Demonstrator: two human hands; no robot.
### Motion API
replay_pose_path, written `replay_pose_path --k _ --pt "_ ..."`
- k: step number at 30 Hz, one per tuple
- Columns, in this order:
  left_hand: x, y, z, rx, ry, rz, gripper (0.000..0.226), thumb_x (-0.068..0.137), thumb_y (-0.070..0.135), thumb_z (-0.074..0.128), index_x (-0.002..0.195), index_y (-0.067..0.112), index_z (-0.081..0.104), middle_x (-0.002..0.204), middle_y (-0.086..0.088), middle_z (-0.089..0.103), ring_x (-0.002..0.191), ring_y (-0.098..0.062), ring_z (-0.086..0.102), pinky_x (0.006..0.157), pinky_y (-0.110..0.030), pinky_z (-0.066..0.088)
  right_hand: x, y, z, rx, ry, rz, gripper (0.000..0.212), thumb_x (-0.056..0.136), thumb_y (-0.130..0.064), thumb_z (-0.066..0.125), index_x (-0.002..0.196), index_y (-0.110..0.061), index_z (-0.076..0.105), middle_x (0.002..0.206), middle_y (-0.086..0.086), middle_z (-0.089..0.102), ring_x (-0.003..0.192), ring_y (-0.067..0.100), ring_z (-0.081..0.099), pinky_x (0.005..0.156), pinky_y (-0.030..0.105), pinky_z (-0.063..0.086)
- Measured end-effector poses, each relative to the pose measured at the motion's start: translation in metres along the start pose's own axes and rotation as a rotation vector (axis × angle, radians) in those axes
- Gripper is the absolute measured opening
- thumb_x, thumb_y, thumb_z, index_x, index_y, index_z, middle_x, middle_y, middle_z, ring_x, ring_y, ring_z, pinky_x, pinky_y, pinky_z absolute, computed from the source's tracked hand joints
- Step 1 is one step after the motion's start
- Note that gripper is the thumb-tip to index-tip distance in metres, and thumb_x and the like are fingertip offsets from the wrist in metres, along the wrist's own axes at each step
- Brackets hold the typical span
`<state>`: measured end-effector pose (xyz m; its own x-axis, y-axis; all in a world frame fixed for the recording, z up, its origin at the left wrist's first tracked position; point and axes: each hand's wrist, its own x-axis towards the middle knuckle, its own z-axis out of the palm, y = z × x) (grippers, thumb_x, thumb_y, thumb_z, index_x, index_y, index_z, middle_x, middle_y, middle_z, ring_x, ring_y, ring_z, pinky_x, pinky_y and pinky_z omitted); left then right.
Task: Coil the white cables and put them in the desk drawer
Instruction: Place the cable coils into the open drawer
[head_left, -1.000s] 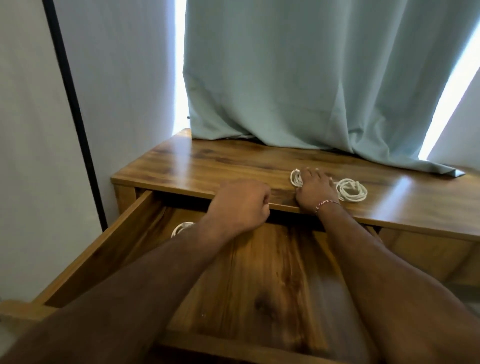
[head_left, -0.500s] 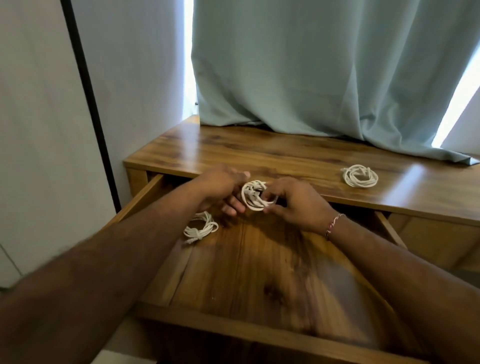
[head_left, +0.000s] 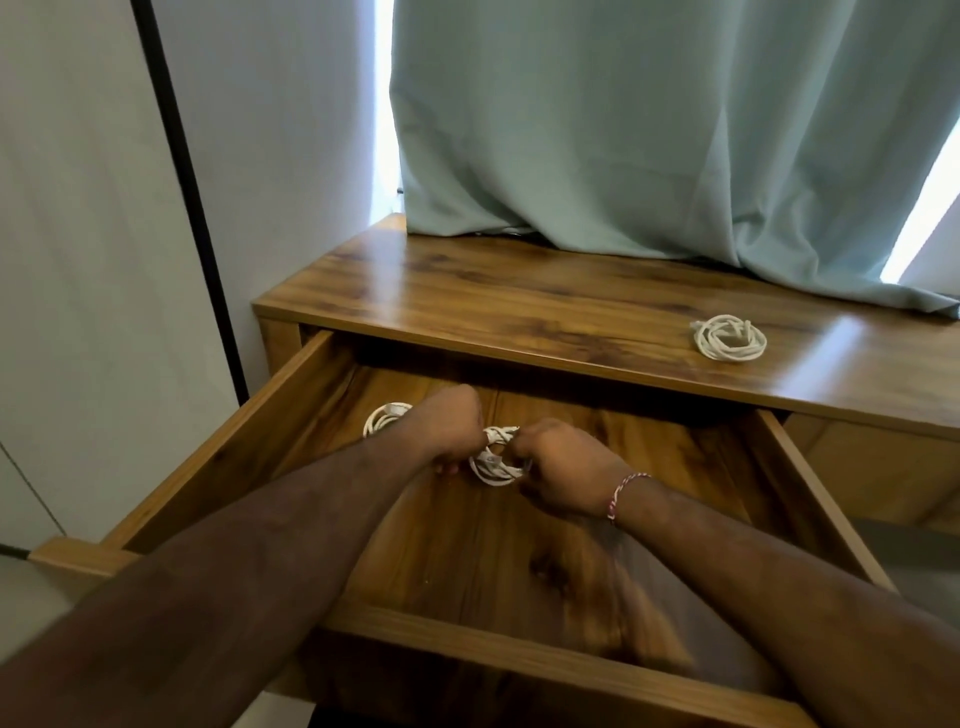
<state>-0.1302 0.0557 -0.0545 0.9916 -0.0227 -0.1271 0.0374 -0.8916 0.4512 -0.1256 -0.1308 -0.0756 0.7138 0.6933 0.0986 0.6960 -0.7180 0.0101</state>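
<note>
The wooden desk drawer (head_left: 291, 400) stands pulled out wide. Inside it, my left hand (head_left: 452, 426) and my right hand (head_left: 558, 460) both grip one coiled white cable (head_left: 493, 462), held low over the drawer floor. A second coiled white cable (head_left: 382, 415) lies on the drawer floor at the back left, partly hidden behind my left hand. A third coiled white cable (head_left: 727, 338) rests on the desk top (head_left: 467, 291) at the right, away from both hands.
A pale green curtain (head_left: 649, 130) hangs over the back of the desk and drapes onto its top at the right. A white wall with a black vertical strip (head_left: 187, 197) stands to the left. The drawer's front rim (head_left: 545, 654) lies closest to me.
My right hand picked a coil off the desk top and both hands carried it down into the drawer. The view shifted so the desk appears farther right.
</note>
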Motion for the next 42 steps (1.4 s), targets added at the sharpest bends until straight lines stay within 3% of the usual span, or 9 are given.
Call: replay_pose_path --k 6,11,15,20,26,29,32,36,42 --pt "-0.003 0.016 -0.02 0.266 0.276 0.252 0.013 0.092 0.036 0.059 0.09 0.027 0.068 0.083 0.007 0.067 0.078 -0.016 0.064 0.071 -0.037 0.058 -0.014 0.035 -0.058 0.221 0.266 0.1 0.033 0.09 -0.038 0.075 0.12 -0.024 0.071 0.117 -0.006 0.069 0.106 0.01 0.063 0.094 0.026 0.049" --pt "0.008 0.062 -0.037 0.299 0.288 0.594 0.017 0.093 0.033 0.057 0.101 0.025 0.069 0.098 0.004 0.07 0.091 -0.018 0.063 0.079 -0.039 0.055 -0.044 0.119 -0.085 0.059 0.617 0.478 0.035 0.092 -0.028 0.061 0.124 -0.016 0.065 0.127 0.01 0.064 0.119 0.034 0.057 0.103 0.045 0.047" --pt "0.017 0.112 -0.026 0.222 0.186 0.671 0.025 0.097 0.026 0.057 0.118 0.023 0.07 0.118 0.002 0.068 0.11 -0.018 0.061 0.094 -0.038 0.052 -0.064 0.172 -0.072 0.002 0.395 0.806 0.048 0.095 -0.033 0.055 0.142 -0.022 0.052 0.151 0.009 0.049 0.137 0.04 0.042 0.112 0.054 0.038" --pt "0.016 0.154 0.007 -0.081 0.157 0.617 0.035 0.096 0.013 0.055 0.128 0.017 0.069 0.129 -0.005 0.066 0.12 -0.023 0.061 0.103 -0.033 0.049 -0.064 0.184 -0.073 0.129 0.32 0.759 0.042 0.097 -0.027 0.059 0.139 -0.025 0.062 0.15 0.011 0.052 0.13 0.039 0.054 0.11 0.045 0.044" --pt "0.016 0.143 0.011 0.214 0.331 0.766 0.066 0.102 0.019 0.05 0.162 0.018 0.022 0.172 -0.016 0.004 0.152 -0.035 0.026 0.118 -0.048 0.037 -0.067 0.135 -0.107 0.147 0.243 0.567 0.017 0.093 -0.024 0.069 0.108 -0.019 0.077 0.114 0.004 0.072 0.103 0.025 0.067 0.082 0.028 0.045" --pt "0.012 0.126 0.005 0.28 0.35 0.889 0.057 0.102 0.03 0.056 0.155 0.015 0.038 0.166 -0.015 0.027 0.146 -0.03 0.036 0.116 -0.045 0.04 -0.087 0.092 -0.113 0.057 0.208 0.519 0.012 0.098 -0.033 0.063 0.097 -0.024 0.071 0.096 -0.001 0.071 0.083 0.017 0.065 0.071 0.03 0.047" --pt "0.003 0.115 0.011 0.405 0.326 0.964 0.037 0.101 0.037 0.057 0.132 0.018 0.056 0.136 -0.006 0.054 0.123 -0.023 0.052 0.097 -0.039 0.051 -0.101 0.068 -0.092 0.017 0.131 0.492 0.013 0.098 -0.035 0.061 0.101 -0.027 0.069 0.097 -0.006 0.067 0.087 0.013 0.065 0.066 0.023 0.043" --pt "-0.005 0.105 0.037 0.583 0.168 0.871 0.025 0.1 0.033 0.059 0.12 0.019 0.061 0.119 -0.005 0.059 0.111 -0.025 0.058 0.082 -0.043 0.054 -0.097 0.061 -0.049 0.114 -0.036 0.485 0.013 0.093 -0.032 0.066 0.101 -0.023 0.071 0.099 -0.007 0.066 0.082 0.009 0.066 0.075 0.03 0.06" --pt "0.005 0.094 0.057 0.628 0.089 0.847 0.017 0.097 0.017 0.06 0.113 0.019 0.067 0.114 -0.005 0.059 0.106 -0.028 0.062 0.076 -0.04 0.051 -0.087 0.059 -0.03 0.042 -0.175 0.383 0.024 0.093 -0.031 0.066 0.116 -0.022 0.065 0.11 -0.003 0.066 0.091 0.014 0.066 0.078 0.03 0.058"
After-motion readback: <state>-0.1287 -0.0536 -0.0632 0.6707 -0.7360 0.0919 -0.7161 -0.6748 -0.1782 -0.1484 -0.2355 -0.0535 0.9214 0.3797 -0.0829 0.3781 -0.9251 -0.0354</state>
